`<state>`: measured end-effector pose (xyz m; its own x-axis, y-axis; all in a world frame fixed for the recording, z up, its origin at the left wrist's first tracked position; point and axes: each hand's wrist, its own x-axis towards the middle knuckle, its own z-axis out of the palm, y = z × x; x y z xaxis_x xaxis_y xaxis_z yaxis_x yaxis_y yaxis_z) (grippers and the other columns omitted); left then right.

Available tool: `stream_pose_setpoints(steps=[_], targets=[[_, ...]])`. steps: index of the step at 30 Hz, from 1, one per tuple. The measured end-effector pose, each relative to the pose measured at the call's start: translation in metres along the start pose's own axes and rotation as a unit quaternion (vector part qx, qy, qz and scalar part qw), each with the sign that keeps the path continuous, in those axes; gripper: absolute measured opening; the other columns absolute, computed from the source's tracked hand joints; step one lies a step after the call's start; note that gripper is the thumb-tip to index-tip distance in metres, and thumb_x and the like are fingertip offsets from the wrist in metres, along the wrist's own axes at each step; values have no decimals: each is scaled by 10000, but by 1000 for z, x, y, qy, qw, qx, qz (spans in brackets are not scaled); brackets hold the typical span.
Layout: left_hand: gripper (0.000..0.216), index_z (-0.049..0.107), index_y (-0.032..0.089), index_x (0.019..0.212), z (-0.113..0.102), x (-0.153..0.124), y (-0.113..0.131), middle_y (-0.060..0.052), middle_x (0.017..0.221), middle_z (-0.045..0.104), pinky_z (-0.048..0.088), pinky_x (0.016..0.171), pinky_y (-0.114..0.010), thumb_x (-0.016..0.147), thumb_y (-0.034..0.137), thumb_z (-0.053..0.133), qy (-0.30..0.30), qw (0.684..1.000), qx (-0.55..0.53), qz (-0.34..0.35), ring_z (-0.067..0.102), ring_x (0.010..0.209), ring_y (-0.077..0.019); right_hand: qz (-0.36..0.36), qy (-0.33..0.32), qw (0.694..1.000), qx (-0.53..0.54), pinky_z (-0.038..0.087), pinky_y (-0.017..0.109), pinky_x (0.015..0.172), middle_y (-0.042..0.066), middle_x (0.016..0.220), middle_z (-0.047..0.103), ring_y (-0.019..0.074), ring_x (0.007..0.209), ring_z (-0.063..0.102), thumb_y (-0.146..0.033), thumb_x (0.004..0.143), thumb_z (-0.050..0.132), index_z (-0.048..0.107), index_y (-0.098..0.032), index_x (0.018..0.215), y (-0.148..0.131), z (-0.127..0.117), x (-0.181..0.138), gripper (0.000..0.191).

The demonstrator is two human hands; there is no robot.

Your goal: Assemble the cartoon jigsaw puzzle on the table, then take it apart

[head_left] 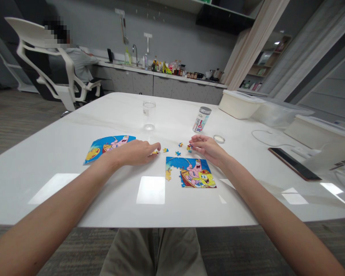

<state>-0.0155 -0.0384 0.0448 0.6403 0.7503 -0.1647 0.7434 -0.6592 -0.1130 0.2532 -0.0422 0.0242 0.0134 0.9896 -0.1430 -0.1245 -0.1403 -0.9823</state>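
On the white table lies a partly built jigsaw puzzle with a cartoon scene; a gap shows at its lower left. My left hand hovers low beside the picture sheet, covering part of it. Its forefinger and thumb are apart, around a small yellow puzzle piece. Above the puzzle's upper right, my right hand pinches a reddish puzzle piece, partly hidden by the fingertips. Between the hands lie loose pieces, among them a yellow-blue one and a blue one.
Behind the puzzle stand a clear jar and a printed canister. A ring-shaped lid lies right. Storage boxes, a cable and a dark flat device occupy the right side. A person sits in a white chair at the back left.
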Motion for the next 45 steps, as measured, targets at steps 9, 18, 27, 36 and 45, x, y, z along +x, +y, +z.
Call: stream_pose_setpoints(steps=[9, 18, 27, 36, 45], targets=[[346, 553, 229, 1182, 3, 1, -4, -81, 778, 672, 414, 629, -296, 947, 312, 313, 5, 1000, -2, 8, 633, 684, -209, -26, -21, 999, -31, 492, 285, 743, 7, 828, 622, 129, 781, 575, -56, 526, 687, 648, -181, 733, 4, -5, 4, 245], [357, 549, 219, 1208, 0, 0, -2, -90, 803, 680, 420, 651, -304, 952, 344, 335, 2, 1000, -1, -14, 648, 721, -224, -29, -26, 999, -7, 504, 296, 835, 8, 811, 636, 121, 774, 608, -40, 527, 742, 647, -172, 709, 4, -4, 5, 244], [345, 552, 223, 1195, -1, 0, -2, -91, 810, 680, 423, 655, -311, 953, 342, 337, -1, 1000, -7, -9, 644, 715, -225, -22, -19, 999, -15, 502, 274, 778, 0, 792, 640, 119, 753, 614, -11, 501, 726, 651, -166, 687, 4, -4, 3, 253], [332, 549, 229, 1179, -2, -1, -2, -82, 790, 668, 416, 631, -301, 948, 323, 331, -2, 1000, -3, -3, 627, 687, -209, -36, -23, 998, -35, 517, 302, 812, 4, 802, 652, 145, 795, 627, -55, 506, 763, 642, -183, 711, 8, -8, 8, 270], [327, 545, 229, 1183, -5, -2, 0, -90, 815, 682, 431, 668, -310, 953, 320, 331, -7, 1000, -14, -4, 641, 709, -216, -204, 27, 904, -375, 488, 362, 803, 29, 825, 658, 176, 762, 594, -129, 636, 697, 662, -200, 743, 18, -12, 14, 134]])
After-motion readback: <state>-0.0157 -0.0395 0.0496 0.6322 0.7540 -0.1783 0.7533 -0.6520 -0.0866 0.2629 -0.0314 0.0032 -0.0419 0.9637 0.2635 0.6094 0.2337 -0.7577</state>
